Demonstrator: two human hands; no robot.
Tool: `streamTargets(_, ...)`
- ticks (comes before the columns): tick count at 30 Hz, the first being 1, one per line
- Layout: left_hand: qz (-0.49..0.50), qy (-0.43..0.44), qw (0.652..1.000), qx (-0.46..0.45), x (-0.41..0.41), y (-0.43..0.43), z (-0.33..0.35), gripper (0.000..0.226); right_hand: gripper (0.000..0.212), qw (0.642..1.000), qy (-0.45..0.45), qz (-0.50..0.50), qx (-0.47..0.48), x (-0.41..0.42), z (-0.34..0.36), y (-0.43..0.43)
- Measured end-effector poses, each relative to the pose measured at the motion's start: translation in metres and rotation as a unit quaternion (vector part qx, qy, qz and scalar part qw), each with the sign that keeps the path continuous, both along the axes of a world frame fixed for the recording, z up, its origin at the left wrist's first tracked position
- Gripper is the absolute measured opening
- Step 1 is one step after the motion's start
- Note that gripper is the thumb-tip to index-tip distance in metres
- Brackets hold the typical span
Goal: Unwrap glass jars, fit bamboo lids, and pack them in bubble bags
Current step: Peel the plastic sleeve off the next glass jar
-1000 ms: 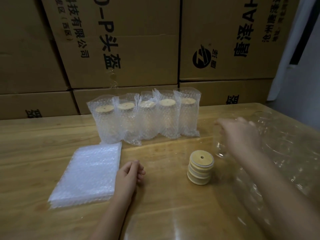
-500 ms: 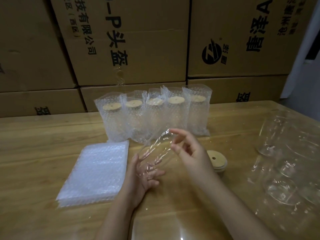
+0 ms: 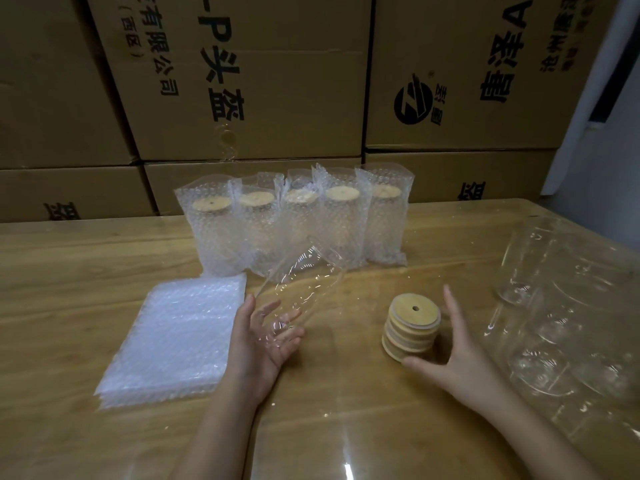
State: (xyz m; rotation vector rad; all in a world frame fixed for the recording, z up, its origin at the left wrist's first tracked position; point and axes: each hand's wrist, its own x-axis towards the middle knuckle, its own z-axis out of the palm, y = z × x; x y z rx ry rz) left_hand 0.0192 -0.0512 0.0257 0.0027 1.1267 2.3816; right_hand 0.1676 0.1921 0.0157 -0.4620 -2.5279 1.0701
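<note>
My left hand [image 3: 256, 344] holds a clear glass jar [image 3: 304, 278] by its base, with the jar tilted up and away to the right above the table. To its right stands a small stack of round bamboo lids [image 3: 412, 323], each with a centre hole. My right hand [image 3: 460, 355] is spread beside that stack, fingers straight along its right side and thumb stretched below it. A flat pile of bubble bags [image 3: 176, 334] lies to the left of my left hand.
Several lidded jars in bubble bags [image 3: 294, 220] stand in a row at the back of the wooden table [image 3: 69, 271]. Clear plastic wrap with more glass jars [image 3: 568, 306] lies at the right edge. Stacked cardboard boxes [image 3: 277, 81] form a wall behind.
My right hand fetched a jar from the right and passed it to my left hand. It then let go and moved right to the lid stack.
</note>
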Motion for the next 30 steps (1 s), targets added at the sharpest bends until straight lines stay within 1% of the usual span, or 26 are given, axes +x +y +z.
streamTargets(2, 0.001, 0.000, 1.000, 0.003, 0.000, -0.001, 0.000, 0.063, 0.124, 0.997, -0.063, -0.004, 0.048, 0.000, -0.010, 0.003)
streamTargets(7, 0.004, -0.005, 1.000, 0.009, 0.000, -0.001, 0.000, 0.064, 0.120, 0.994, -0.049, -0.061, 0.070, -0.013, -0.015, 0.011)
streamTargets(12, 0.001, 0.000, 1.000, -0.001, -0.002, 0.000, -0.001, 0.063, 0.113, 0.990, -0.075, -0.077, 0.092, -0.043, -0.016, 0.006)
streamTargets(15, 0.000, 0.015, 1.000, -0.011, -0.003, 0.000, -0.002, 0.061, 0.108, 0.989, -0.076, -0.098, 0.078, -0.065, -0.012, 0.004)
streamTargets(17, -0.002, 0.018, 1.000, -0.012, -0.003, -0.001, -0.002, 0.062, 0.108, 0.990, -0.095, -0.087, 0.054, -0.072, -0.007, 0.005)
streamTargets(19, -0.005, 0.017, 1.000, -0.010, -0.005, -0.002, -0.002, 0.066, 0.113, 0.993, -0.113, -0.038, -0.020, -0.073, 0.006, 0.009)
streamTargets(20, -0.006, 0.013, 1.000, -0.007, -0.007, -0.003, -0.003, 0.068, 0.113, 0.993, -0.107, -0.012, -0.052, -0.072, 0.016, 0.010)
streamTargets(21, -0.006, 0.007, 1.000, -0.003, -0.008, -0.004, -0.003, 0.071, 0.109, 0.995, -0.080, 0.001, -0.058, -0.070, 0.028, 0.009)
streamTargets(22, -0.005, 0.002, 1.000, -0.001, -0.009, -0.004, -0.004, 0.072, 0.098, 0.999, -0.019, 0.000, -0.049, -0.069, 0.041, 0.006)
streamTargets(23, -0.006, 0.001, 1.000, 0.000, -0.009, -0.004, -0.004, 0.072, 0.081, 0.996, 0.073, 0.001, -0.050, -0.068, 0.055, -0.001)
streamTargets(24, -0.008, 0.002, 1.000, -0.001, -0.009, -0.003, -0.004, 0.071, 0.060, 0.981, 0.175, 0.018, -0.080, -0.068, 0.067, -0.011)
streamTargets(25, -0.010, 0.005, 1.000, -0.003, -0.009, -0.003, -0.005, 0.071, 0.043, 0.955, 0.262, 0.047, -0.129, -0.069, 0.077, -0.023)
streamTargets(26, -0.010, 0.010, 1.000, -0.007, -0.009, -0.002, -0.005, 0.070, 0.032, 0.930, 0.317, 0.069, -0.171, -0.071, 0.082, -0.034)
streamTargets(27, -0.007, 0.014, 1.000, -0.012, -0.008, -0.001, -0.005, 0.070, 0.027, 0.918, 0.339, 0.079, -0.191, -0.074, 0.084, -0.045)
streamTargets(28, -0.005, 0.015, 1.000, -0.019, -0.008, -0.001, -0.005, 0.070, 0.028, 0.917, 0.339, 0.084, -0.193, -0.077, 0.082, -0.055)
streamTargets(30, 0.003, 0.013, 1.000, -0.026, -0.007, 0.000, -0.005, 0.070, 0.034, 0.931, 0.301, 0.102, -0.181, -0.083, 0.070, -0.072)
